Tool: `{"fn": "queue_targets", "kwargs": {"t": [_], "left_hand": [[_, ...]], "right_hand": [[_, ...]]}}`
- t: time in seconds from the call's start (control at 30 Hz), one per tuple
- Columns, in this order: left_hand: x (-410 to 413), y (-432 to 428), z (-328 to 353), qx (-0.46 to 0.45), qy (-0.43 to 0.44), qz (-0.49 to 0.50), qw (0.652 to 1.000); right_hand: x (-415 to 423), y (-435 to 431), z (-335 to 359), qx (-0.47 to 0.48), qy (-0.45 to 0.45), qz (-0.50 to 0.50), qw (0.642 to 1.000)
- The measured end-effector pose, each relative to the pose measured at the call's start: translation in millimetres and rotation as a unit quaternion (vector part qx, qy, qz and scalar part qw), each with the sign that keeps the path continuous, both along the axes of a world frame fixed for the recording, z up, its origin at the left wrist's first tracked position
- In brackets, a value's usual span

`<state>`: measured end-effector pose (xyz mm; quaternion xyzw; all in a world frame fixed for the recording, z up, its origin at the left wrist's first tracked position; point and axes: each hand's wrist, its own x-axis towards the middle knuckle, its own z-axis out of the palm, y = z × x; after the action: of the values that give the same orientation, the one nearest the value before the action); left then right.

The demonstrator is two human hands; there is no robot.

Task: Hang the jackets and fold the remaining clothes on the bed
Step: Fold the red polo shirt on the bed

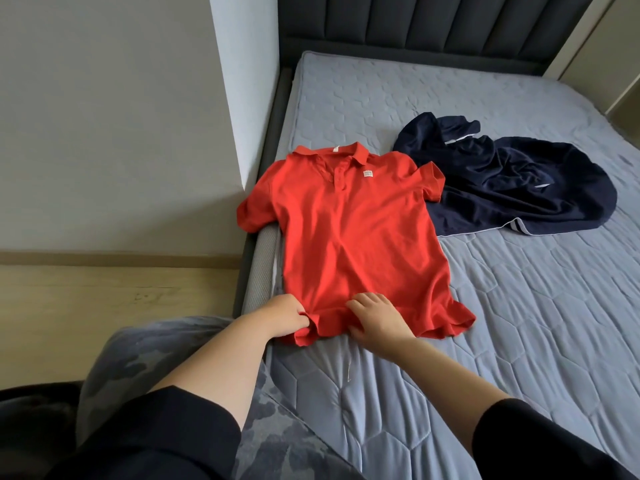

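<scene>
The red polo shirt (349,237) lies flat by the bed (519,323)'s left edge; the left hand (287,315) and right hand (377,318) each pinch its hem, likely tugging it smooth for folding.

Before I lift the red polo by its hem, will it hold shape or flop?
Likely floppy: the red polo puckers where the left hand pinches its hem. Probably light, being thin knit. One sleeve overhangs the mattress edge and may drag.
</scene>
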<state>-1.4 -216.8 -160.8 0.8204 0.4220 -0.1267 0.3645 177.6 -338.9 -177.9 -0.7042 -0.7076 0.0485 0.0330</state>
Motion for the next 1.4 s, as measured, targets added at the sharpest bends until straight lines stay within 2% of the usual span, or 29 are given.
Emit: {"fn": "queue_targets", "kwargs": {"t": [0.13, 0.3, 0.47, 0.6, 0.73, 0.8, 0.87, 0.97, 1.03, 1.13, 1.2, 1.27, 1.33, 1.4], "left_hand": [[0, 2, 2, -0.021, -0.063, 0.041, 0.997], [9, -2, 12, -0.023, -0.16, 0.113, 0.98], [4, 4, 18, -0.055, -0.201, 0.125, 0.97], [1, 5, 17, -0.034, -0.162, 0.098, 0.981], [0, -1, 18, -0.001, -0.082, 0.031, 0.996], [-2, -3, 19, 0.042, -0.03, -0.008, 0.999], [-4, -4, 23, 0.085, 0.017, -0.016, 0.996], [-7, -4, 27, 0.125, 0.065, -0.011, 0.99], [-7, -5, 26, 0.132, 0.087, -0.023, 0.987], [-7, -6, 26, 0.151, 0.116, -0.044, 0.981], [-6, -7, 26, 0.161, 0.136, -0.052, 0.976], [-4, -10, 26, 0.183, 0.17, -0.072, 0.966], [3, -16, 22, 0.231, 0.207, -0.111, 0.944], [11, -27, 15, 0.283, 0.231, -0.171, 0.915]], "right_hand": [[-2, 5, 12, 0.112, 0.096, -0.032, 0.989], [-17, 7, 12, 0.021, 0.096, -0.004, 0.995], [-22, 13, 13, 0.084, 0.087, -0.103, 0.987], [-15, 8, 15, 0.098, 0.1, -0.104, 0.985], [-11, 5, 19, 0.139, 0.217, -0.172, 0.951], [-9, 6, 22, 0.166, 0.236, -0.193, 0.938], [-6, 7, 24, 0.122, 0.213, -0.178, 0.953], [2, 8, 24, 0.007, 0.043, -0.087, 0.995], [11, 6, 24, -0.02, -0.031, -0.053, 0.998], [39, -4, 21, -0.04, -0.077, -0.103, 0.991], [62, -16, 19, -0.009, -0.076, -0.184, 0.98], [84, -31, 15, 0.07, -0.003, -0.309, 0.948], [99, -42, 13, 0.147, 0.089, -0.444, 0.88], [105, -46, 11, 0.185, 0.156, -0.529, 0.813]]}}
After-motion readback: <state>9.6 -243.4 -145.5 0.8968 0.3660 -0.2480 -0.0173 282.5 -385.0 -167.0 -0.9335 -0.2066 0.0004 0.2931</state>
